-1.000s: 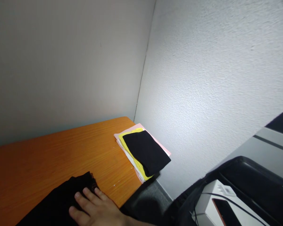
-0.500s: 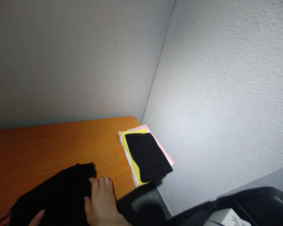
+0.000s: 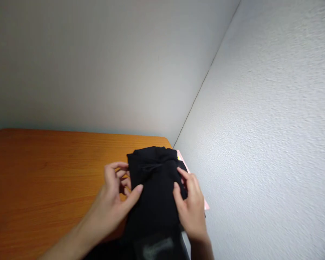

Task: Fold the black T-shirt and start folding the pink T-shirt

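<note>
The person's left hand (image 3: 112,196) pinches the left edge of a folded black cloth (image 3: 157,191), its thumb lying on top and its other fingers curled, a little apart, at and behind the edge. The right hand (image 3: 191,204) grips the opposite edge in much the same way – thumb on the upper face, forefinger reaching farther up along the side. Between them the cloth has a bunched, uneven far end and a crease just below it.

The bundle is in front of a stack of cloths near the table's right end; whether it rests on them or hangs just above cannot be told. Slivers of the stack show past its right side: a pink cloth (image 3: 207,206), a bit of yellow cloth (image 3: 178,158) and more black fabric (image 3: 182,165).

Leftward stretches the wooden table (image 3: 56,173). Beyond stand two pale walls – a smooth back wall (image 3: 97,65) and a rough-textured right wall (image 3: 268,126) – meeting at a slanting corner line.
</note>
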A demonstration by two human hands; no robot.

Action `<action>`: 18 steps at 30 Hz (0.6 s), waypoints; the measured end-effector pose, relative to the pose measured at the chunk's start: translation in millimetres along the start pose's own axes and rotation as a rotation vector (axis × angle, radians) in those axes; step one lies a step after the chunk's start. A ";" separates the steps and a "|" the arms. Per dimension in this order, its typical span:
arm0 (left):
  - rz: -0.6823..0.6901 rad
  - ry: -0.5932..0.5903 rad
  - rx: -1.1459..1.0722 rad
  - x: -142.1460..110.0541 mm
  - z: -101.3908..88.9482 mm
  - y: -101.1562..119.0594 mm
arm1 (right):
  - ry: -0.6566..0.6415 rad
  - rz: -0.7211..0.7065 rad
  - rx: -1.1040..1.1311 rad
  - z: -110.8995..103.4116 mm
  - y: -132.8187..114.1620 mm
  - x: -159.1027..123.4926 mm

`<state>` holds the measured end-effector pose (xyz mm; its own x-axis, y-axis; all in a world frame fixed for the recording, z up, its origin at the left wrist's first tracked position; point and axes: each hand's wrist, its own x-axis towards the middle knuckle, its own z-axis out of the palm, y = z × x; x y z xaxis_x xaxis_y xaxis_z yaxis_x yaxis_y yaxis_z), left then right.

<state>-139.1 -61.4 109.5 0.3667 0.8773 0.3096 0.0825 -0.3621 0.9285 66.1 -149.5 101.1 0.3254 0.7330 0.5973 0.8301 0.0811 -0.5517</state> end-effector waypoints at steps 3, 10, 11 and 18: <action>0.042 -0.102 -0.073 18.7 44.8 -0.3 | 0.085 0.070 -0.077 -24.5 47.4 13.5; -0.136 -0.221 0.105 33.5 116.0 -87.4 | -0.059 0.192 -0.134 7.5 148.5 -15.7; -0.153 -0.227 0.115 33.4 118.7 -95.1 | -0.050 0.186 -0.138 13.1 154.8 -20.8; -0.223 -0.289 0.175 29.1 105.8 -100.9 | 0.110 0.224 -0.227 8.6 169.0 -31.9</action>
<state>-38.7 -32.6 3.2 0.5651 0.8249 0.0106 0.3367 -0.2424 0.9099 192.1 -153.3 -16.2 0.5478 0.6370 0.5423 0.8082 -0.2354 -0.5399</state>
